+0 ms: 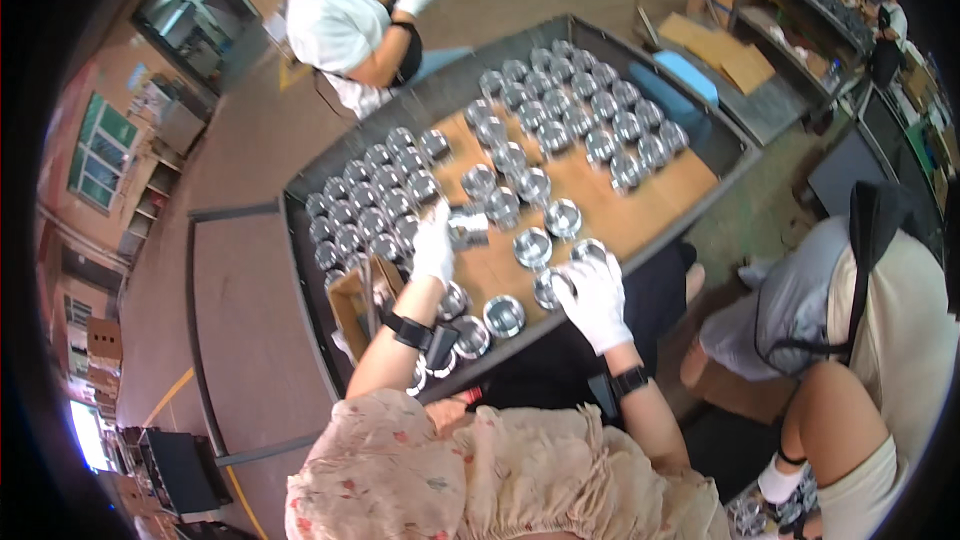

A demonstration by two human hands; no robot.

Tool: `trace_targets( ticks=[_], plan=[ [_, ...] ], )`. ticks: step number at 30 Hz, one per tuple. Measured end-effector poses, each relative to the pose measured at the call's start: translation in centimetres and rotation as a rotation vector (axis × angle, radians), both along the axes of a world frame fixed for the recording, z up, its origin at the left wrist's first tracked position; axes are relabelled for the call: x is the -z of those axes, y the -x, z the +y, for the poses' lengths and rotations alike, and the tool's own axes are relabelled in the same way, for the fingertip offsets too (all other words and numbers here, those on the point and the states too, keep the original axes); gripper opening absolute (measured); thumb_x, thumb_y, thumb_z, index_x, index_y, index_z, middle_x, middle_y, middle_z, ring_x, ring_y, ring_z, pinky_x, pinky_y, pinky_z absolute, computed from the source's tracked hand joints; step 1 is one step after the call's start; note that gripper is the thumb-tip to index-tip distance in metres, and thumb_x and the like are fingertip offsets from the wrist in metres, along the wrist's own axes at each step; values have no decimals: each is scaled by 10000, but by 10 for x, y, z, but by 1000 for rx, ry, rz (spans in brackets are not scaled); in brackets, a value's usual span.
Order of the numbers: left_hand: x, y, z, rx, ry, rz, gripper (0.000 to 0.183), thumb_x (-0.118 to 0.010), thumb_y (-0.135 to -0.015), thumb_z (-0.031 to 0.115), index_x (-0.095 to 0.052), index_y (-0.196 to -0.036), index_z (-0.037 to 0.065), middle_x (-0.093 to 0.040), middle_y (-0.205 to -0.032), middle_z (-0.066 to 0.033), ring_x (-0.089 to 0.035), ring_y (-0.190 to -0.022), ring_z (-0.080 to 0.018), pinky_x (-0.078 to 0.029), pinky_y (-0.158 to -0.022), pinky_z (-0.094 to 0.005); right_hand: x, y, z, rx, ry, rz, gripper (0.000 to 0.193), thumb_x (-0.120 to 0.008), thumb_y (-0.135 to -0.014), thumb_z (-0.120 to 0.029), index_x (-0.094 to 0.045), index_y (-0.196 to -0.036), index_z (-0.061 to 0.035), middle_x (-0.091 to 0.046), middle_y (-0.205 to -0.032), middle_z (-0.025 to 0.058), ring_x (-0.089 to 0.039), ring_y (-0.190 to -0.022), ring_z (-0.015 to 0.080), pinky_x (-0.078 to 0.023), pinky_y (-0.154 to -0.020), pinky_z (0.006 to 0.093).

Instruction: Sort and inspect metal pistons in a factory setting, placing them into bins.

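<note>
My left hand (434, 250), in a white glove, grips a shiny metal cylinder (470, 227) that is tipped on its side; its fingers lie along the left end of the part. The white-gloved right hand (597, 302) is at the near edge of the tray, with its fingers closed on a shiny round metal part (549, 289). Another such part (588, 250) is just beyond those fingertips, partly covered. Many similar round parts (532, 247) stand on a brown cardboard sheet (640, 210) inside the dark-rimmed tray (735, 162).
A small cardboard box (350, 312) stands in the tray's left near corner. A blue pad (686, 77) lies at the far right rim. Across the tray stands a person (340, 35) with a gloved hand raised; another person (850, 300) sits at the right. A flat dark cart (245, 330) is at left.
</note>
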State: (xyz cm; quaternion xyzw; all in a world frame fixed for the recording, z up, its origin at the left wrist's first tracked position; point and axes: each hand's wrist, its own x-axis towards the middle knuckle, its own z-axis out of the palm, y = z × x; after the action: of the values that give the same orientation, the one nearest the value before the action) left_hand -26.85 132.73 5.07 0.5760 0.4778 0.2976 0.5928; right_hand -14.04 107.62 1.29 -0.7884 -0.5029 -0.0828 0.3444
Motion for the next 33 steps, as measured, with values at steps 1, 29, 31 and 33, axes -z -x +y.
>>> trace_targets(
  ticks=[1, 29, 31, 33],
  plan=[
    [-3, -1, 5, -50, 182, -295, 407, -542, -971, 379, -598, -1182, 35, -650, -1136, -139, -632, -979, -237, -510, -855, -372, 0, 0, 3, -6, -18, 7, 258, -647, -840, -318, -706, -986, -114, -688, -1009, 58, -592, -1072, 253, -308, -1098, 494],
    [-87, -107, -145, 670, 261, -298, 493, -420, -1025, 435, -642, -1002, -4, -652, -880, -35, -600, -798, -110, -499, -823, -280, -91, 6, -47, -730, -1042, 2504, 823, -284, -953, -643, -360, -1379, 56, -569, -1219, 257, -624, -1037, 370, -532, -910, 454],
    [-65, -105, -145, 684, 127, -409, 452, -431, -1026, 403, -641, -1013, 2, -653, -937, -37, -590, -860, -105, -503, -801, -288, -92, 3, -48, -652, -1068, 2500, 757, -380, -948, -574, -379, -1361, 61, -582, -1176, 252, -627, -1004, 376, -557, -860, 459],
    [-53, -101, -147, 719, 172, -520, 349, -456, -1026, 342, -591, -1160, 50, -622, -1043, -21, -573, -907, -99, -472, -839, -255, -87, -1, -50, -465, -1069, 2339, 742, -428, -937, -556, -392, -1352, 58, -586, -1164, 250, -627, -1002, 376, -556, -859, 473]
  ],
)
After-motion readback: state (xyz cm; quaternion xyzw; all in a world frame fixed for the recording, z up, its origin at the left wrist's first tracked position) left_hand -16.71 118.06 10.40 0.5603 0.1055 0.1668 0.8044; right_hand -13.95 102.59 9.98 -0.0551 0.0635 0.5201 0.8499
